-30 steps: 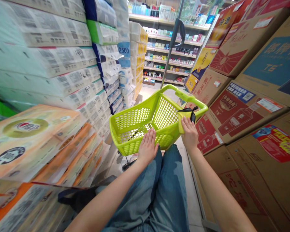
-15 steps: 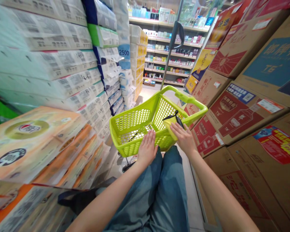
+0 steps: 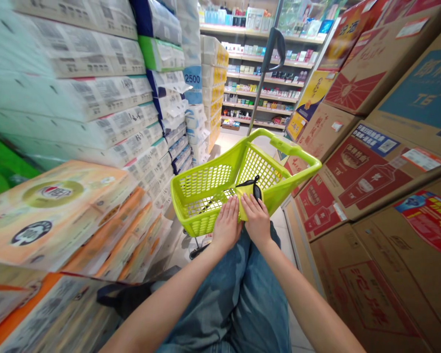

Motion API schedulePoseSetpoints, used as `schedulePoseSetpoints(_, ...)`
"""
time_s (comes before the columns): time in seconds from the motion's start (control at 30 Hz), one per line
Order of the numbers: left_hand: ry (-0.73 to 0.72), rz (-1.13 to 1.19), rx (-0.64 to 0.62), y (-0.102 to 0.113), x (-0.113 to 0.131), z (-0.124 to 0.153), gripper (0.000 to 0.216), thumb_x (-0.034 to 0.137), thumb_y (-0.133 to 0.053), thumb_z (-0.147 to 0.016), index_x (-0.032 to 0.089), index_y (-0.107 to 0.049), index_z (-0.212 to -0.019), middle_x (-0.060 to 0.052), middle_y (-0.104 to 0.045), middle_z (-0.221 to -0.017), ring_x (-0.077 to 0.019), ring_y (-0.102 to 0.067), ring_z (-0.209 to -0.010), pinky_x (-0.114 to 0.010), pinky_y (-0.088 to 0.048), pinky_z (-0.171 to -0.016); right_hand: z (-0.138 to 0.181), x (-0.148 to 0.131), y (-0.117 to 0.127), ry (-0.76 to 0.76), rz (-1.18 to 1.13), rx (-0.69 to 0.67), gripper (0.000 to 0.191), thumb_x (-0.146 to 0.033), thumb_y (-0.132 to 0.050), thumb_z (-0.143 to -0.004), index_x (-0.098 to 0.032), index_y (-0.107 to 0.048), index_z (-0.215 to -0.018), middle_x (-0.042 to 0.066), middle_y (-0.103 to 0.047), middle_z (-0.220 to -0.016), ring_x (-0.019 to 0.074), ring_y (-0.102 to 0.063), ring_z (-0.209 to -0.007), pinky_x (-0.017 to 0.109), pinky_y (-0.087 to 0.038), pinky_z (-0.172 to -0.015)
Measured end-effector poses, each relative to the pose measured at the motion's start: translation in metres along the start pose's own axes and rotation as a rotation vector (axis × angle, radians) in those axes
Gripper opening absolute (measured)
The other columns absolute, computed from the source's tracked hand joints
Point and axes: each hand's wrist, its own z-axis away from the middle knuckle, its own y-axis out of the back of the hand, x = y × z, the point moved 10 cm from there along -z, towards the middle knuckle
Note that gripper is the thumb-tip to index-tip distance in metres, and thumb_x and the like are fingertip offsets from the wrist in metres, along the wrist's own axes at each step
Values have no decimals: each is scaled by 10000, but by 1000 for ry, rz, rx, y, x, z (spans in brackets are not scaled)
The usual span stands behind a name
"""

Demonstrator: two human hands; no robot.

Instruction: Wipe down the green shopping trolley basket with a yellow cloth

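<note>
A lime-green plastic shopping basket [image 3: 196, 226] with a latticed wall and a tall handle stands in front of my knees. My left hand [image 3: 226, 226] lies on its near rim with the fingers stretched out together. Right beside it, my right hand [image 3: 256, 218] presses a yellow cloth [image 3: 247, 188] with black edging and a black loop against the same rim. Part of the cloth is hidden under my fingers. Nothing but the lattice floor shows inside the basket.
Stacked tissue packs [image 3: 121, 113] rise on the left, with orange packs [image 3: 55, 196] nearer. Printed cartons [image 3: 382, 176] form a wall on the right. A grey pole [image 3: 259, 98] with a dark handle stands behind the basket. Stocked shelves [image 3: 257, 86] close off the aisle.
My right hand has slid left along the near rim with the yellow cloth, up to my left hand. My left hand stays in place on the rim. The view has shifted slightly.
</note>
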Motion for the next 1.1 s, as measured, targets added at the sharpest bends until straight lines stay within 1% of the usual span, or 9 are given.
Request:
schedulePoseSetpoints(0.13,-4,-4,-1,0,-1,0,701,355,-381,-980,56,-139,-1567,-114,-157,-1648,-228,-99,-1533,-407,-184,-1246,-6,45,20,119,72,-47,669,20,-447,-780,-263,-536,-1379,3,-560,-1444,202,-510,-1351,443,-246,-1167)
schedulePoseSetpoints(0.3,-9,6,0,0,1,-1,712,383,-375,-988,65,-122,-1573,-122,-166,-1645,-241,-123,-1529,-418,-189,-1243,-19,132,59,-32,188,78,591,-40,-489,-806,-260,-569,-1349,29,-590,-1415,242,-522,-1341,490,-235,-1160)
schedulePoseSetpoints(0.37,-1,5,-3,0,1,0,716,388,-373,-989,69,-112,-1575,-119,-155,-1647,-237,-112,-1531,-417,-190,-1243,-18,128,55,-100,187,95,603,-40,-487,-792,-250,-572,-1351,40,-598,-1405,259,-522,-1340,501,-254,-1151)
schedulePoseSetpoints(0.47,6,7,-4,0,0,0,710,375,-373,-988,67,-115,-1574,-115,-153,-1648,-229,-95,-1533,-417,-193,-1244,-11,80,32,-130,128,80,667,-7,-456,-762,-235,-547,-1382,41,-577,-1426,264,-506,-1353,493,-279,-1142)
schedulePoseSetpoints(0.57,-5,13,-9,0,0,0,712,345,-392,-974,66,-125,-1572,-114,-168,-1647,-229,-102,-1532,-417,-199,-1244,-1,19,7,-52,30,33,680,0,-440,-771,-224,-520,-1409,35,-544,-1457,238,-489,-1369,449,-309,-1136)
schedulePoseSetpoints(0.67,-15,13,-4,1,0,0,730,330,-405,-963,74,-102,-1575,-115,-173,-1646,-231,-113,-1531,-425,-209,-1241,4,-3,2,24,-9,-7,678,3,-446,-780,-239,-515,-1409,22,-537,-1464,218,-490,-1369,436,-293,-1150)
schedulePoseSetpoints(0.8,-13,4,0,2,-1,0,729,355,-391,-979,67,-88,-1575,-118,-163,-1647,-229,-109,-1532,-421,-210,-1241,-1,44,24,90,52,-40,691,21,-452,-767,-284,-534,-1382,9,-565,-1438,208,-516,-1348,481,-199,-1192)
schedulePoseSetpoints(0.97,-22,-6,0,2,1,-1,715,367,-371,-991,53,-99,-1572,-120,-154,-1648,-235,-107,-1532,-414,-194,-1243,-17,142,66,-90,155,106,573,-62,-485,-814,-288,-582,-1331,25,-608,-1395,248,-548,-1317,544,-192,-1178)
schedulePoseSetpoints(1.1,-9,18,14,1,0,0,742,370,-389,-985,79,-54,-1580,-119,-156,-1647,-235,-119,-1530,-421,-207,-1238,-16,134,58,-219,165,147,609,-47,-472,-779,-262,-583,-1338,51,-611,-1389,274,-535,-1326,592,-154,-1184)
